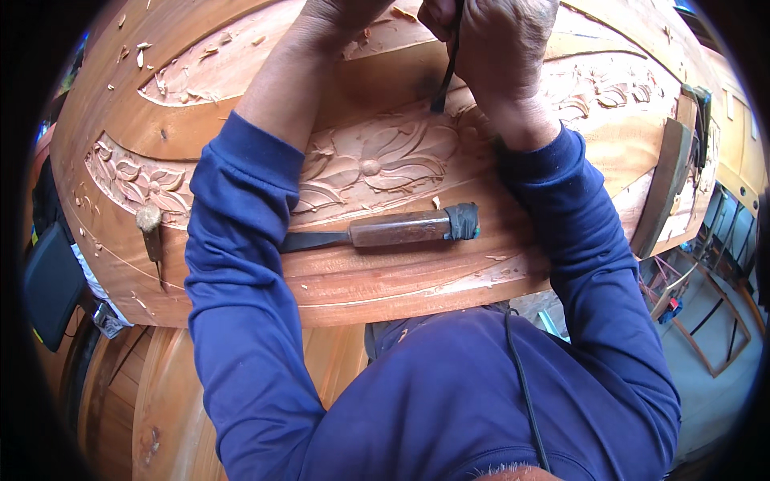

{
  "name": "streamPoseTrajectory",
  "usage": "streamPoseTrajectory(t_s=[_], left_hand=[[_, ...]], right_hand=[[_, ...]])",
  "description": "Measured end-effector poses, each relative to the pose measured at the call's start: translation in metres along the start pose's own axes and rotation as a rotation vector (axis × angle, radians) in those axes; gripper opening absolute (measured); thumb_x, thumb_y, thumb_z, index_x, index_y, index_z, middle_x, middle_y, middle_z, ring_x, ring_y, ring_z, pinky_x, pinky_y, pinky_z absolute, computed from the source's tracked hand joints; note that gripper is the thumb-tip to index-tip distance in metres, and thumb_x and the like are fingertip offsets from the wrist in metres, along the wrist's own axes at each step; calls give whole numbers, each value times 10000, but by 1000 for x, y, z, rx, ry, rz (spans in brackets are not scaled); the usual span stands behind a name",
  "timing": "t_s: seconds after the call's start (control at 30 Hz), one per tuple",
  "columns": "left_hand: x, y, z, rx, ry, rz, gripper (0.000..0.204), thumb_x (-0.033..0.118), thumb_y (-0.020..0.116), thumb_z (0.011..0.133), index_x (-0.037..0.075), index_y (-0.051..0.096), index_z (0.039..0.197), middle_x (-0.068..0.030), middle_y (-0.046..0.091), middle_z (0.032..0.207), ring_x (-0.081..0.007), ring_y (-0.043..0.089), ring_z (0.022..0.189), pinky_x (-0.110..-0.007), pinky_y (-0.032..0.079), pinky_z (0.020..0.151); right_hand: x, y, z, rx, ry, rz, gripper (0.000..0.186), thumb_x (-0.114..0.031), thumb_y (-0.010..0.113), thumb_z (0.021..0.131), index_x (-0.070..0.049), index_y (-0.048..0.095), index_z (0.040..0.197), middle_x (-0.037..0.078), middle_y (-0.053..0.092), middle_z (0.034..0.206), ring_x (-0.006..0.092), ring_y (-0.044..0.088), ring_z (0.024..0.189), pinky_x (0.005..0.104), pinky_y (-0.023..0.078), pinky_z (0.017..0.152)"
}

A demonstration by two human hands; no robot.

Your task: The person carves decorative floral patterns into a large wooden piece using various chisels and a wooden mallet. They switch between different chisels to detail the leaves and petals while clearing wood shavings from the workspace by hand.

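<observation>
A large wooden panel (449,276) carved with flowers and leaves lies before me. My right hand (509,44) is closed around a dark carving chisel (449,76). Its blade points down at the carved band, its tip by the petals right of the central carved flower (370,167). The chisel's upper end is hidden by the frame's top edge. My left hand (353,10) reaches over the panel and is mostly cut off there, its fingers hidden. Below the flower lies a second, wider chisel (401,230) with a wooden handle wrapped in dark tape, its blade partly behind my left sleeve.
A small round-headed tool (150,228) with a thin point rests at the panel's left. Wood shavings (210,52) are scattered around the upper left. A dark wooden bar (664,184) and a clamp (699,120) sit at the right edge. Wooden frames (718,321) stand on the floor beyond.
</observation>
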State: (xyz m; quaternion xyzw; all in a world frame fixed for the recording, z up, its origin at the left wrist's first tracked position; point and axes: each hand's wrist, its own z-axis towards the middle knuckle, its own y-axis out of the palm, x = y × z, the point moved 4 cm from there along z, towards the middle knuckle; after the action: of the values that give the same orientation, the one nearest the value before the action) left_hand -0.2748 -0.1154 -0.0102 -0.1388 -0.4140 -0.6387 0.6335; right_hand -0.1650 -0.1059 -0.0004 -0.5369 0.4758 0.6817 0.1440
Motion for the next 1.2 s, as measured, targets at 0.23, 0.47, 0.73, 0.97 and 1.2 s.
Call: streamPoseTrajectory(t_s=[0.23, 0.47, 0.73, 0.97, 1.2], left_hand=[[-2, -6, -1, 89, -38, 30, 250, 215, 606, 1066, 88, 586, 1281, 3, 645, 1059, -35, 594, 883, -189, 503, 722], [-1, -14, 1, 114, -79, 89, 255, 176, 626, 1044, 82, 551, 1269, 25, 603, 996, -16, 546, 807, -185, 464, 667], [-17, -12, -2, 188, -177, -102, 228, 71, 617, 1030, 80, 517, 1235, 29, 609, 953, 4, 536, 737, -178, 442, 587], [-12, -22, -1, 182, -120, -119, 254, -3, 649, 985, 78, 526, 1192, 20, 633, 911, 10, 533, 655, -169, 422, 530], [18, -5, 2, 171, -314, -195, 572, 347, 662, 1019, 48, 459, 1462, -104, 671, 1155, -131, 682, 923, -247, 564, 732]], right_hand=[[5, -1, -1, -59, 51, 66, 258, -308, 560, 1097, -94, 670, 1190, -82, 499, 666, -9, 364, 444, 173, 276, 372], [4, 10, -6, 16, 117, -2, 268, -306, 537, 1107, -104, 676, 1216, -90, 485, 669, -6, 364, 464, 171, 277, 383], [12, -5, 1, 73, 101, -95, 314, -329, 524, 1108, -87, 679, 1236, -55, 552, 695, 18, 402, 473, 185, 318, 397], [18, -4, -8, 88, 173, -108, 272, -338, 524, 1107, -110, 674, 1099, -42, 537, 675, 27, 427, 481, 185, 333, 398], [3, -5, -3, 7, 248, 278, 380, -434, 459, 1114, -87, 595, 1191, -36, 465, 672, 41, 416, 449, 196, 316, 362]])
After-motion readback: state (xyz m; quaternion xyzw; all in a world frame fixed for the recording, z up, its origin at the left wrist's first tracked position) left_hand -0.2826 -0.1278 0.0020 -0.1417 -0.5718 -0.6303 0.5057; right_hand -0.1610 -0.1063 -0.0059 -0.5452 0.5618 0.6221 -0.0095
